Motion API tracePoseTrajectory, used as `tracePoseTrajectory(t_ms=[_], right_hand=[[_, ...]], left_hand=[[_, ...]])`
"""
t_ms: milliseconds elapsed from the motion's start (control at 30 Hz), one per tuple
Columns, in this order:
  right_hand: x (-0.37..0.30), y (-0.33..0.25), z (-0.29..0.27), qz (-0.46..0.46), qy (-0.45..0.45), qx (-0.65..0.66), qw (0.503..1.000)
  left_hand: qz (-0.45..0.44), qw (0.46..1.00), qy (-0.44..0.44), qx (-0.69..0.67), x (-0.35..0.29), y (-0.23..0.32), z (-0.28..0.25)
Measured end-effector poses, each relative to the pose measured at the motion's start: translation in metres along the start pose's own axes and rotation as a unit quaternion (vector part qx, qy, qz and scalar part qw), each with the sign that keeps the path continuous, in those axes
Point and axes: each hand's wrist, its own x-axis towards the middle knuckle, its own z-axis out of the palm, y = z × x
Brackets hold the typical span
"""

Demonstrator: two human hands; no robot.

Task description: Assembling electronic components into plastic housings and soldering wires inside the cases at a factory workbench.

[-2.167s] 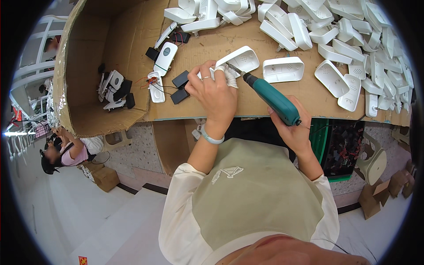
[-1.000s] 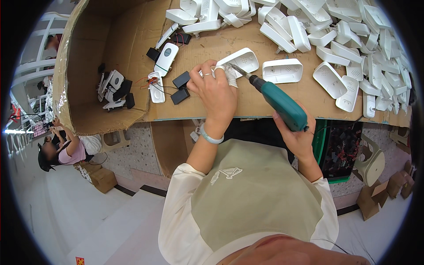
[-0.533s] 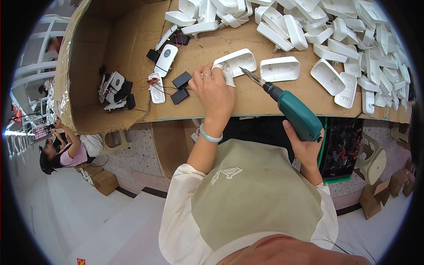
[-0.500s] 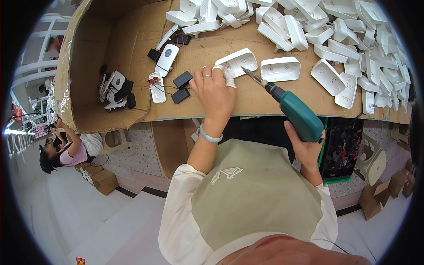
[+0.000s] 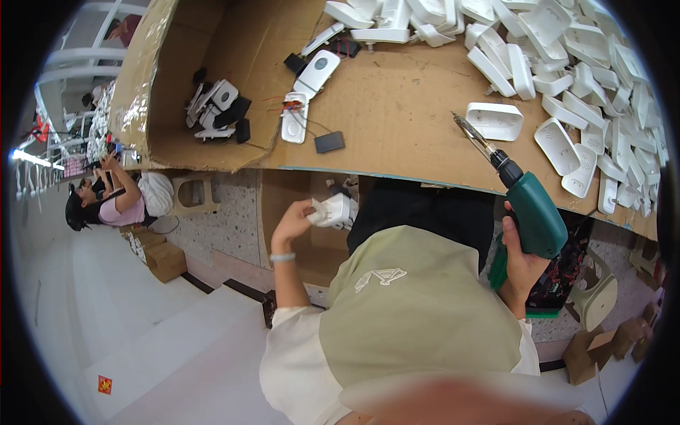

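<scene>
My right hand (image 5: 523,258) is wrapped round the green body of an electric screwdriver (image 5: 536,216), whose bit points up and left over the table. The tip is near an open white plastic shell (image 5: 494,120) lying on the cardboard surface. Below the table's front edge, my left hand (image 5: 292,225) is closed at the edge of a white plastic shell (image 5: 338,211), above an open cardboard box (image 5: 315,256). Some fingers of that hand are hidden, with white wrapping around at least one. On the table, a black block (image 5: 329,142) lies beside an opened white device with wires (image 5: 294,127).
A large heap of white shells (image 5: 567,42) covers the table's far right. To the left, a cardboard carton (image 5: 166,85) on its side holds white and black parts. A dark bin with a green rim (image 5: 542,312) stands below right. Another person (image 5: 127,191) sits far left.
My left hand has moved from the table down and left, below its edge, with the white shell. One black block is gone from the table. The view has shifted; the right hand still holds the screwdriver.
</scene>
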Motion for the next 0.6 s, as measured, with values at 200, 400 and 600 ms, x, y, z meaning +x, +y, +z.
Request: tracePoseTrajectory(t_ms=[200, 400, 600], right_hand=[[-0.017, -0.006, 0.006, 0.039, 0.028, 0.007, 0.999], [-0.012, -0.008, 0.009, -0.004, -0.028, -0.066, 0.997], [-0.003, -0.022, -0.001, 0.014, 0.135, 0.070, 0.988]], left_hand=[[-0.125, 0.869, 0.094, 0.470, 0.084, -0.172, 0.027], [-0.313, 0.814, 0.110, 0.477, 0.098, -0.251, 0.080], [-0.234, 0.901, -0.162, 0.327, 0.053, 0.047, 0.069]])
